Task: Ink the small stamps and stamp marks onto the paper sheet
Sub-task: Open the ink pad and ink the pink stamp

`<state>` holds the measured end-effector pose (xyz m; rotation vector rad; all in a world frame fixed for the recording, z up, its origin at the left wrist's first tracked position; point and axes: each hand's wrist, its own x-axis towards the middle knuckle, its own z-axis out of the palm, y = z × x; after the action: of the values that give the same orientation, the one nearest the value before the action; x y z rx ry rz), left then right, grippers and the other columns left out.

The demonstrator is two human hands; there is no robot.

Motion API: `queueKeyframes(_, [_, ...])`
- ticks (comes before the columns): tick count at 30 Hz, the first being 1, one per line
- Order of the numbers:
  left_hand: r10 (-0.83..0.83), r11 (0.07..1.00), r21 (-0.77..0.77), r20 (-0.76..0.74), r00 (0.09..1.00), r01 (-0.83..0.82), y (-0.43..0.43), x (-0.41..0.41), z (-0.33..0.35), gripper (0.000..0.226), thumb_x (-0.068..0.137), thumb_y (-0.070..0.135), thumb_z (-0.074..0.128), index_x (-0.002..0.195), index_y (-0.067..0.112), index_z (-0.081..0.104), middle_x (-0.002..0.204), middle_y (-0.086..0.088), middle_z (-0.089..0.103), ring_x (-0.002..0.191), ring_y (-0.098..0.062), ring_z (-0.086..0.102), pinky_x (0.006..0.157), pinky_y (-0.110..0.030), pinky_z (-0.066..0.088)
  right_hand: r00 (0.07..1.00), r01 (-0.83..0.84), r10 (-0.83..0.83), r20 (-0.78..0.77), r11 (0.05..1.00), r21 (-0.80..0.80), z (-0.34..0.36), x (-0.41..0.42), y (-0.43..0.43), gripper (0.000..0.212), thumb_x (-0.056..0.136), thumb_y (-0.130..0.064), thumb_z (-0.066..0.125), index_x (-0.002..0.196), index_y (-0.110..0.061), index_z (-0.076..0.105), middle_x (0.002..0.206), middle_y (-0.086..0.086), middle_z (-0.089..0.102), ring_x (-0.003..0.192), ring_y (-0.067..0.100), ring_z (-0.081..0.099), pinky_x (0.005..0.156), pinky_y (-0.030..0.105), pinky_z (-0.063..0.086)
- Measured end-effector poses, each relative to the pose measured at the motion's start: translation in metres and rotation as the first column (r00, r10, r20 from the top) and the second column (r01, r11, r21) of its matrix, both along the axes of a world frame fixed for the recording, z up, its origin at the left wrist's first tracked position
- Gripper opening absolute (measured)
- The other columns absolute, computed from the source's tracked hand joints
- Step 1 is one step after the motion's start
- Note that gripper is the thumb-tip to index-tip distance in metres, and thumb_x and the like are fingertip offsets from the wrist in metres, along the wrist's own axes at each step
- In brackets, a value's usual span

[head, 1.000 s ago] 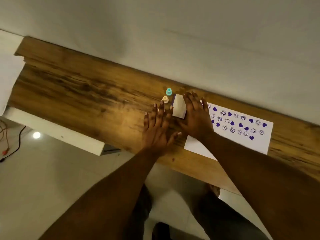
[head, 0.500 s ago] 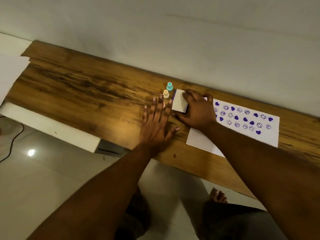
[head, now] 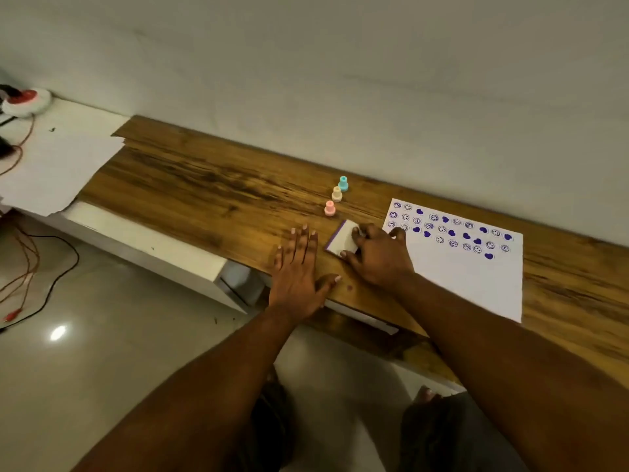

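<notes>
Three small stamps stand in a slanted row on the wooden desk [head: 211,185]: a teal stamp [head: 343,183], a cream stamp [head: 337,194] and a pink stamp [head: 329,208]. Just below them lies a white ink pad box [head: 343,239] with a purple edge. My right hand [head: 376,255] grips the box from the right, fingers curled over its top. My left hand [head: 299,267] lies flat on the desk to the left of the box, fingers spread, holding nothing. To the right lies the white paper sheet [head: 469,284], its upper part covered with purple hearts and smiley marks.
A wall runs close behind the desk. At the far left a white surface [head: 51,158] carries loose paper and a white-and-red round object [head: 25,100]. Red and black cables [head: 30,267] trail over the glossy floor below. My legs show under the desk's front edge.
The view has shifted, and the pink stamp, earlier hidden by my left hand, is now uncovered. Both hands and the ink pad box have drawn back toward the desk's front edge.
</notes>
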<state>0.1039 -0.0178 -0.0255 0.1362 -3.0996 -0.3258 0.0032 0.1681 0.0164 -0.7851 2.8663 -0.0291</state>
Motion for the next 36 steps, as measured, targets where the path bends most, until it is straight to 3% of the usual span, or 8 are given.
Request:
queueKeyframes(3, [0.022,1.000,0.009,0.092,0.995,-0.023,0.001,0.005,0.002,0.111,0.085,0.090,0.018,0.167,0.019,-0.005,0.176,-0.008,-0.008,0.161,-0.029,-0.015,0.129,-0.052,-0.002,1.000,-0.017,0.017,0.020,1.000,0.017,0.000,0.021,-0.005,0.060,0.105,-0.051,0.039,0.158,-0.023,0.038,0.162,0.007,0.037,0.147,0.027,0.038,0.117,0.056,0.024])
queueKeyframes(6, [0.038,0.987,0.151,0.096,0.995,-0.052,0.008,0.012,0.001,0.107,0.088,0.087,0.035,0.166,0.017,0.013,0.175,-0.009,0.014,0.162,-0.028,0.003,0.130,-0.049,0.010,0.999,-0.026,0.023,0.031,0.997,0.075,-0.006,0.039,-0.008,0.076,0.096,-0.054,0.059,0.160,-0.022,0.033,0.161,0.009,0.036,0.147,0.030,0.036,0.117,0.054,0.027])
queueKeyframes(9, [0.065,0.971,0.229,0.045,0.997,-0.074,0.011,0.016,0.000,0.091,0.094,0.075,0.049,0.161,0.017,0.028,0.172,-0.011,0.023,0.161,-0.027,0.014,0.130,-0.045,0.014,0.999,-0.033,0.031,0.022,0.992,0.121,-0.014,0.051,-0.009,0.080,0.096,-0.057,0.060,0.161,-0.023,0.028,0.160,0.010,0.035,0.147,0.031,0.036,0.117,0.052,0.029])
queueKeyframes(15, [0.078,0.962,0.257,0.073,0.994,-0.094,0.012,0.012,0.006,0.083,0.094,0.065,0.062,0.157,0.017,0.036,0.172,-0.012,0.024,0.160,-0.027,0.017,0.129,-0.046,0.021,0.997,-0.077,0.079,-0.003,0.984,0.159,-0.010,0.046,-0.016,0.068,0.094,-0.041,0.070,0.154,-0.023,0.042,0.150,0.011,0.048,0.137,0.032,0.049,0.114,0.051,0.035])
queueKeyframes(21, [0.003,0.973,0.228,0.114,0.993,-0.029,0.003,0.001,0.009,0.086,0.095,0.060,0.062,0.158,0.011,0.033,0.173,-0.016,0.020,0.160,-0.027,0.017,0.129,-0.043,0.021,0.966,-0.251,0.254,0.042,0.966,-0.056,0.002,0.012,-0.002,0.058,0.090,-0.049,0.071,0.141,-0.027,0.054,0.165,0.000,0.036,0.146,0.025,0.041,0.112,0.045,0.039])
queueKeyframes(25, [-0.083,0.974,0.219,0.123,0.989,0.054,-0.006,-0.007,0.009,0.085,0.095,0.056,0.063,0.160,0.012,0.031,0.174,-0.013,0.018,0.160,-0.024,0.015,0.129,-0.041,0.019,0.950,-0.278,0.297,0.101,0.946,-0.166,-0.002,-0.001,0.006,0.052,0.089,-0.045,0.075,0.136,-0.034,0.056,0.150,-0.004,0.055,0.134,0.020,0.053,0.101,0.034,0.046])
queueKeyframes(31, [-0.157,0.967,0.220,0.113,0.981,0.129,-0.019,-0.014,0.012,0.083,0.089,0.058,0.069,0.156,0.019,0.038,0.174,-0.010,0.019,0.160,-0.021,0.015,0.130,-0.039,0.017,0.945,-0.281,0.306,0.112,0.940,-0.195,-0.005,-0.014,0.008,0.068,0.086,-0.049,0.076,0.147,-0.029,0.053,0.147,-0.003,0.059,0.131,0.019,0.055,0.097,0.030,0.050])
queueKeyframes(36, [-0.155,0.966,0.224,0.106,0.982,0.128,-0.027,-0.016,0.013,0.088,0.086,0.060,0.072,0.155,0.017,0.039,0.173,-0.012,0.021,0.160,-0.022,0.015,0.130,-0.041,0.017,0.928,-0.348,0.362,0.092,0.927,-0.141,-0.011,-0.015,0.008,0.066,0.096,-0.056,0.062,0.153,-0.027,0.047,0.149,0.003,0.052,0.132,0.024,0.051,0.098,0.036,0.052])
